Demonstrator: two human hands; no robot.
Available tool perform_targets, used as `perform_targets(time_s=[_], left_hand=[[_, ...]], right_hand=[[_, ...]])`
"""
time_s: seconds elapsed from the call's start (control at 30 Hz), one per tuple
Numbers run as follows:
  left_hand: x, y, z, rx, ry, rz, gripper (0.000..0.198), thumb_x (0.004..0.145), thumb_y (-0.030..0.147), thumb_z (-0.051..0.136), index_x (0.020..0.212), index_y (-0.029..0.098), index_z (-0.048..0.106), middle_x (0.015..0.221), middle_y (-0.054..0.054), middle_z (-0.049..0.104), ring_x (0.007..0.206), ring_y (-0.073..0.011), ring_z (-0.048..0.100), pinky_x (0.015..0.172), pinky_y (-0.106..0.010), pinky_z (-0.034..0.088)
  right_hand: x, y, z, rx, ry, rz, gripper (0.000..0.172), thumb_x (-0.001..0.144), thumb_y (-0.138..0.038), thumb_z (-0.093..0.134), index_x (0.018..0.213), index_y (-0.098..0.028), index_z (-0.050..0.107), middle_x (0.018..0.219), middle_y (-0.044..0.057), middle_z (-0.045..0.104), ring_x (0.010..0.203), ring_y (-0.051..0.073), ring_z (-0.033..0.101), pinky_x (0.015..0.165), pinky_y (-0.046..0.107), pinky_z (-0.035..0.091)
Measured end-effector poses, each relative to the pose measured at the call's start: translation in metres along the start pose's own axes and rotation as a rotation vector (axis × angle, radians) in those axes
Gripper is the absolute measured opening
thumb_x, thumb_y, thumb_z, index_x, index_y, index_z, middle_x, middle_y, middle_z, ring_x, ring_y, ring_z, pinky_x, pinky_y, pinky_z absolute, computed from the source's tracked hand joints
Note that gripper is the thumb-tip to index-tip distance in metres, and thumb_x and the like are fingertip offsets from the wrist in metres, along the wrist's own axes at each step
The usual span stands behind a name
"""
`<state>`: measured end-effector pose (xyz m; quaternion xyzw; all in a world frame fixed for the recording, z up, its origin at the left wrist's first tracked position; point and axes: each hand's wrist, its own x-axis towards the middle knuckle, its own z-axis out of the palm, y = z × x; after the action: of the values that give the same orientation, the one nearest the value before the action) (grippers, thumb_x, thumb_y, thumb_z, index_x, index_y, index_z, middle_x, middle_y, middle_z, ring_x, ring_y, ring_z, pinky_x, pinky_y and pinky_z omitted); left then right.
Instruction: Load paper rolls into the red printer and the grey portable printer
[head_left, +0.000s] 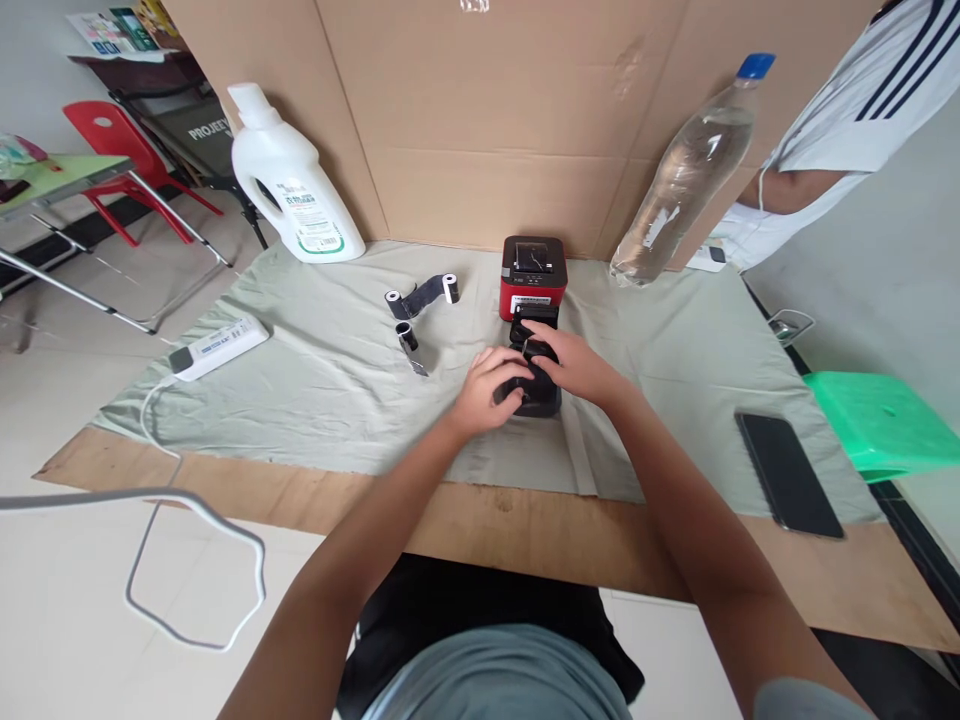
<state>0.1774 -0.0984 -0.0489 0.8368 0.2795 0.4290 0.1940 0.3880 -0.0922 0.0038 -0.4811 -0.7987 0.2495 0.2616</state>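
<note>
Before me on the cloth stands what looks like a label printer: a black base (538,406) with a red-and-black box-like part (533,275) joined to or standing right behind it. My left hand (489,385) curls over the base's left side, fingers bent and partly hidden against it. From the right, my right hand (574,362) reaches into the base's dark interior, fingers bent close to a small shiny piece; what they grip is unclear. To the left lie a black ribbon on two rolls (421,296) and a smaller roll with a loose dark end (407,340).
A white detergent jug (300,190) and a blue-capped clear bottle (686,180) stand against a cardboard wall (495,100). A power strip (221,347) lies left, a phone (789,474) right. Another person's white sleeve (847,130) shows behind the cardboard, and a green stool (885,420) stands beyond the table.
</note>
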Motion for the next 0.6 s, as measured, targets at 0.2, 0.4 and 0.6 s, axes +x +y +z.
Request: perform_targets(time_s=[0.2,0.4,0.6], left_hand=[[0.0,0.007,-0.001,0.211,-0.208,0.14,0.025,0.094,0.043,0.059,0.101,0.022,0.071,0.108,-0.006,0.073,0.1,-0.0235,0.061,0.087,-0.042,0.039],[0.002,0.014,0.0,0.372,-0.225,0.225,0.026,0.096,0.044,0.059,0.102,0.022,0.071,0.105,-0.007,0.075,0.097,-0.0247,0.063,0.082,-0.042,0.035],[0.003,0.012,0.002,0.306,-0.243,0.148,0.02,0.098,0.034,0.055,0.104,0.025,0.072,0.106,-0.006,0.074,0.097,-0.024,0.062,0.081,-0.041,0.035]], right_hand=[[0.006,0.014,0.006,-0.099,0.119,-0.077,0.032,0.088,-0.016,0.052,0.117,-0.018,0.066,0.119,0.014,0.068,0.112,0.03,0.066,0.101,0.049,0.051],[0.009,0.017,0.019,-0.14,0.14,-0.015,0.027,0.089,-0.016,0.053,0.111,-0.019,0.068,0.115,0.012,0.072,0.109,0.03,0.063,0.097,0.048,0.047],[0.01,0.02,0.026,-0.277,0.202,0.177,0.011,0.085,-0.02,0.062,0.09,-0.023,0.071,0.107,0.01,0.071,0.104,0.032,0.058,0.092,0.048,0.046]])
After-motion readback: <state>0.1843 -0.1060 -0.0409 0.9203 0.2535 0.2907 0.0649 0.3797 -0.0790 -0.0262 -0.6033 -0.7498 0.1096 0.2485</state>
